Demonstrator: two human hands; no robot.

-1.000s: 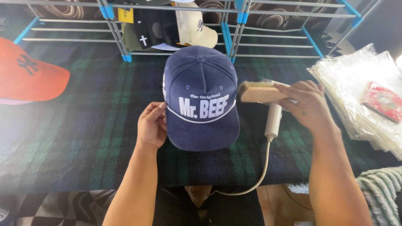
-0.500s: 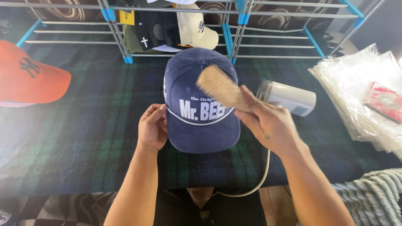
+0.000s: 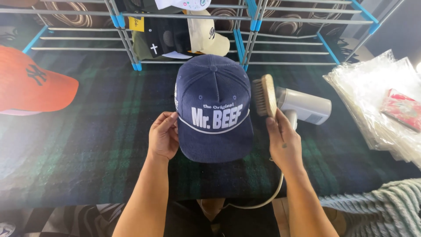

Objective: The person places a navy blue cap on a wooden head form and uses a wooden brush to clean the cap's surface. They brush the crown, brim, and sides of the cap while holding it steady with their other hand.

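A navy corduroy cap [image 3: 213,94] with white lettering and a white rope on its brim lies on the dark green plaid cloth [image 3: 87,149], brim toward me. My left hand [image 3: 163,135] grips the brim's left edge. My right hand [image 3: 284,141] holds a wooden brush [image 3: 264,95] upright against the cap's right side, bristles facing the cap. A white handheld steamer [image 3: 305,105] lies just right of the brush, its cord trailing toward me.
An orange cap [image 3: 33,84] rests at the left. A metal rack with blue joints [image 3: 245,26] stands behind, holding black, olive and cream caps [image 3: 175,37]. Clear plastic bags [image 3: 377,96] with a red packet lie at the right. A knitted blanket [image 3: 381,206] is bottom right.
My right hand has drawn the brush off the cap's front panel to its right side. One second ago it was beside the steamer. The left hand has stayed on the brim.
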